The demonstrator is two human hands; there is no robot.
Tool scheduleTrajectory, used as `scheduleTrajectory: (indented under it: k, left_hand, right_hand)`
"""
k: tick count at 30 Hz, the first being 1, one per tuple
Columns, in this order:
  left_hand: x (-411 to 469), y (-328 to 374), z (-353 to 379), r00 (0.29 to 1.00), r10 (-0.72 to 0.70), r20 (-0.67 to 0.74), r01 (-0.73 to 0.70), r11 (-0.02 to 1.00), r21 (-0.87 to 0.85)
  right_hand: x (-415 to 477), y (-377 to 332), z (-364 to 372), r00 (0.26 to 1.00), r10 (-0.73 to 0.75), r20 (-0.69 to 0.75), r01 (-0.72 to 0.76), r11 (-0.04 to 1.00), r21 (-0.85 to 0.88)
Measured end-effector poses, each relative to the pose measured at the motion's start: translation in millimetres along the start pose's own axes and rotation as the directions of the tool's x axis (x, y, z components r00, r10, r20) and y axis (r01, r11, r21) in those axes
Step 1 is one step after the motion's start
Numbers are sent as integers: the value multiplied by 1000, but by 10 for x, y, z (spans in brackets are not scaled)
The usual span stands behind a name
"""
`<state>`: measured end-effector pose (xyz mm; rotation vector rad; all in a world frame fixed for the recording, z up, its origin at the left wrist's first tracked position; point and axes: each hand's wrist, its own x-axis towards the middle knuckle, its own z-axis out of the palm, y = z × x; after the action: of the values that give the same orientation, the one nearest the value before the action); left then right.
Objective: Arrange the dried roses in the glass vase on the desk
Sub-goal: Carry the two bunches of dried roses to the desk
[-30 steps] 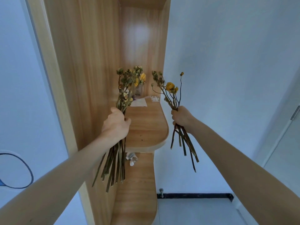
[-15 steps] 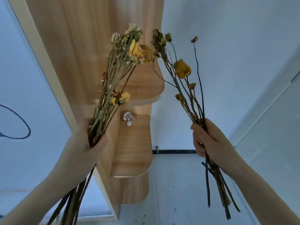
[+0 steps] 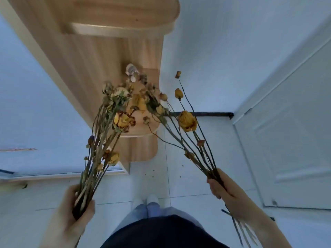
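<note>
Both bare forearms reach forward and spread apart, the left hand point(image 3: 71, 210) fisted low with thumb up, the right hand point(image 3: 221, 187) in a closed grip, slightly higher, wrist angled inward.

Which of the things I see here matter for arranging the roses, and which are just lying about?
For the job:
- rose bunch in left hand
- rose bunch in right hand

Lying about:
- small pale object on wooden shelf
- white door

No vase in view.
</note>
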<state>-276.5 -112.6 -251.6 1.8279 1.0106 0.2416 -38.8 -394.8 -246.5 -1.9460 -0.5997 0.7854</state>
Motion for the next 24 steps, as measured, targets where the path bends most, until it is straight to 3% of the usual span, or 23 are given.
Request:
scheduleTrajectory:
  k: [6, 11, 24]
  left_hand:
    - [-11, -363, 137, 996, -72, 45, 63, 984, 167]
    - [51, -549, 261, 985, -136, 105, 113, 974, 196]
    - [313, -693, 432, 951, -138, 277, 66, 965, 252]
  right_hand:
    - [-64, 403, 108, 978, 193, 83, -187, 979, -79]
    - [-32, 619, 276, 953, 286, 100, -278, 957, -87]
    - [-295, 793, 704, 908, 417, -30, -415, 909, 44]
